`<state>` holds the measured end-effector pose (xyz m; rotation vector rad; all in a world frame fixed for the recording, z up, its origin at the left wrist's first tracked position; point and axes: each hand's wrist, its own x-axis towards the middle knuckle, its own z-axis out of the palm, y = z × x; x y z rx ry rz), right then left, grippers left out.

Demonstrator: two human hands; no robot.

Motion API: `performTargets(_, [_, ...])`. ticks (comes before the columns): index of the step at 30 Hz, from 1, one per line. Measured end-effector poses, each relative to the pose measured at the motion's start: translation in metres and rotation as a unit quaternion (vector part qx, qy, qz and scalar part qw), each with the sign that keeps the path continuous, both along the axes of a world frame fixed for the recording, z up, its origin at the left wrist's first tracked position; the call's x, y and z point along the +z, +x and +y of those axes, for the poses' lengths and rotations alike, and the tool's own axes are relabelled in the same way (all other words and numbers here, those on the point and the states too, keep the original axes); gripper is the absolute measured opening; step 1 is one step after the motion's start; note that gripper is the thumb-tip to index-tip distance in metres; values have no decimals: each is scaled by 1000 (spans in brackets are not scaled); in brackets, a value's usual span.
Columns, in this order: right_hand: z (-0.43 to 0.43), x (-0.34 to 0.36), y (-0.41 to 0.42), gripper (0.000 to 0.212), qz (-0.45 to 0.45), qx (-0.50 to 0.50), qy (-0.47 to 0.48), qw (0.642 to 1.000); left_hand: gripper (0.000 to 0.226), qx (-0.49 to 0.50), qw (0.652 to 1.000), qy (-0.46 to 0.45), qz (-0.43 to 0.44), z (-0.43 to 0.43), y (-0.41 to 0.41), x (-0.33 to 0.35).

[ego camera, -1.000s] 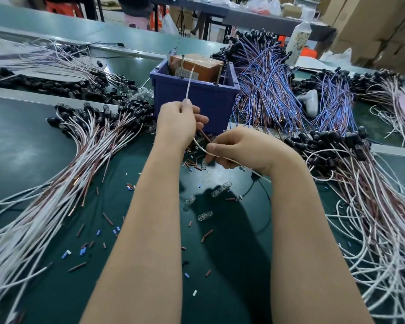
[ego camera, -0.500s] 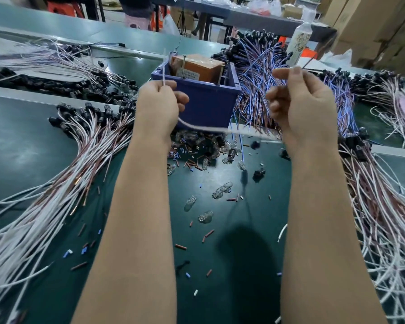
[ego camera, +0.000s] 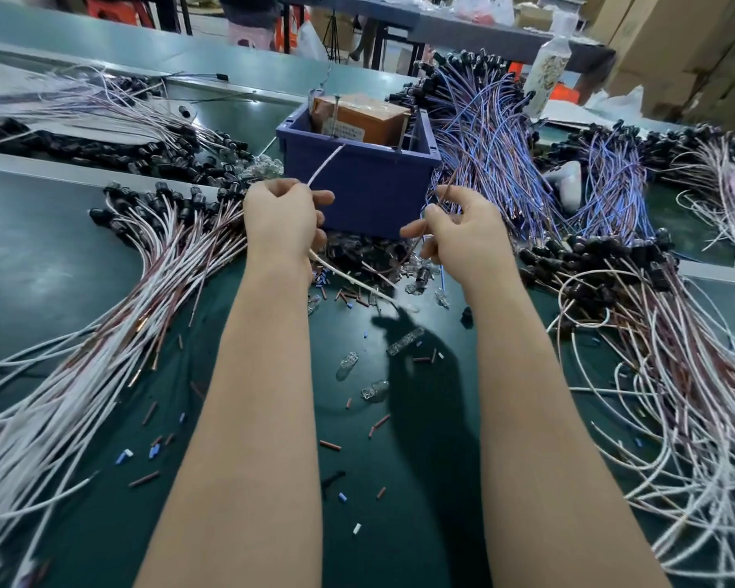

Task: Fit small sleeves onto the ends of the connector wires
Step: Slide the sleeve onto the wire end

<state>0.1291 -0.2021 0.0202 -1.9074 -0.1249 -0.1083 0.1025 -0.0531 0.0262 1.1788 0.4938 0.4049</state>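
My left hand [ego camera: 283,220] grips a white wire [ego camera: 324,168]; one end sticks up past the thumb toward the blue bin, the other trails down to the mat behind my wrist. My right hand [ego camera: 463,231] pinches a thin brown wire [ego camera: 445,193] between thumb and fingers, its tip pointing up. The hands are a short gap apart in front of the bin. Small brown, blue and white sleeves [ego camera: 330,445] lie scattered on the green mat, with a denser heap [ego camera: 359,265] under the hands. Whether a sleeve sits on either wire end is too small to tell.
A blue bin [ego camera: 370,188] with a brown box inside stands right behind the hands. Bundles of white and brown connector wires [ego camera: 102,333] fan out left and another bundle [ego camera: 675,367] right. Blue-purple wires [ego camera: 484,133] pile behind. Clear small bulbs [ego camera: 374,390] lie on the mat.
My right hand has come down from its raised spot at the right and now holds a brown wire near my left hand. My left hand has dropped slightly, still holding the white wire.
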Motion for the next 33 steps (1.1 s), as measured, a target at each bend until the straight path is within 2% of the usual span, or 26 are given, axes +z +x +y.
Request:
performTargets(3, [5, -6, -2, 11, -44, -44, 5, 998, 22, 25, 999, 19, -16, -3, 0, -1])
performTargets(6, [11, -6, -3, 13, -90, -66, 17, 994, 24, 23, 999, -2, -38, -5, 1, -1])
performTargets(12, [21, -8, -7, 9, -128, -82, -1, 988, 29, 40, 996, -3, -83, -9, 4, -1])
performTargets(20, [23, -10, -6, 18, -123, -101, -20, 987, 28, 37, 995, 7, -94, -10, 5, -5])
performTargets(33, [22, -7, -7, 19, -121, -90, -14, 988, 29, 35, 995, 6, -88, -9, 6, -6])
